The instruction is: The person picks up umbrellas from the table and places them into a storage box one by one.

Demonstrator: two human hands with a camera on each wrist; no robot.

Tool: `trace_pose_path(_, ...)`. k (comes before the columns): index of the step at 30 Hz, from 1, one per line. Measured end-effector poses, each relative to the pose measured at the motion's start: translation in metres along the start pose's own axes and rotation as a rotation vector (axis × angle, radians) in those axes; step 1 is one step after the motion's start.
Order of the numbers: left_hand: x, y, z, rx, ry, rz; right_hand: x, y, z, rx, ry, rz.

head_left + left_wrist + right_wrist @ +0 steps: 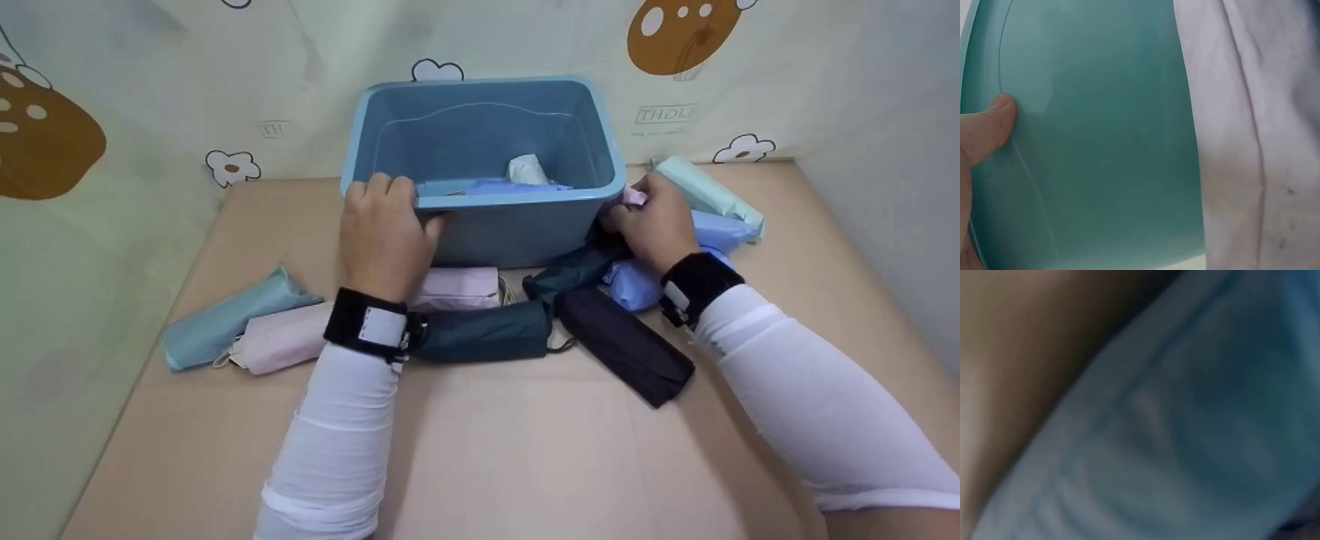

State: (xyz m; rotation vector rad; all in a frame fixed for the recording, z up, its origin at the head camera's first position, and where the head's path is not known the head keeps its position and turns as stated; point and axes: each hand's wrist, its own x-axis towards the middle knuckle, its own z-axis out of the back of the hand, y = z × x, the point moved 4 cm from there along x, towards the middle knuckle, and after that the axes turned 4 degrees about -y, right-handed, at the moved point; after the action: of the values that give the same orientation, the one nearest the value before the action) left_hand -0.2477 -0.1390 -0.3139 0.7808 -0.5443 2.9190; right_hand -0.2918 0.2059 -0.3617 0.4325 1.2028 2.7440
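Observation:
A blue plastic bin (517, 232) stands at the back of the table. My left hand (382, 232) grips its front rim near the left corner, and the thumb (994, 124) lies against the outer wall in the left wrist view. Inside the bin are a blue fabric bundle (510, 187) and a pale one (527, 170). Beside the bin's right wall, my right hand (660, 225) curls its fingers round a pink folded umbrella (634, 196), mostly hidden by the hand and bin. Blurred blue fabric (1185, 439) fills much of the right wrist view.
Folded umbrellas lie around the bin: teal (232, 319) and pink (289, 337) at left, pink (457, 287), dark green (487, 332) and black (626, 345) in front, blue (720, 231) and mint (705, 193) at right. A patterned cloth (300, 75) hangs behind.

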Motion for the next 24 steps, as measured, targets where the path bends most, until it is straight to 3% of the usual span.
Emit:
trace_pose_path(4, 0.000, -0.001, 0.002, 0.022, -0.013, -0.032, 0.002, 0.002, 0.025, 0.102, -0.150, -0.105)
trace_pose_path(7, -0.002, -0.004, 0.002, 0.038, -0.013, -0.058, 0.001, 0.006, 0.052, 0.230, -0.319, -0.115)
trace_pose_path(9, -0.002, -0.004, 0.002, 0.042, -0.007, -0.063, 0.000, 0.015, 0.070, 0.340, -0.443, -0.068)
trace_pose_path(12, -0.003, -0.004, 0.003, 0.051, 0.014, -0.052, -0.005, 0.038, 0.082, 0.486, -0.509, 0.072)
trace_pose_path(15, -0.004, -0.002, 0.005, 0.062, 0.036, -0.035, -0.015, 0.067, 0.074, 0.471, -0.423, 0.218)
trace_pose_path(19, -0.005, -0.003, 0.006, 0.056, 0.045, -0.021, -0.022, 0.098, 0.043, 0.226, -0.219, 0.362)
trace_pose_path(24, -0.004, -0.006, 0.007, 0.045, 0.042, -0.030, -0.011, 0.116, 0.012, -0.023, -0.009, 0.400)
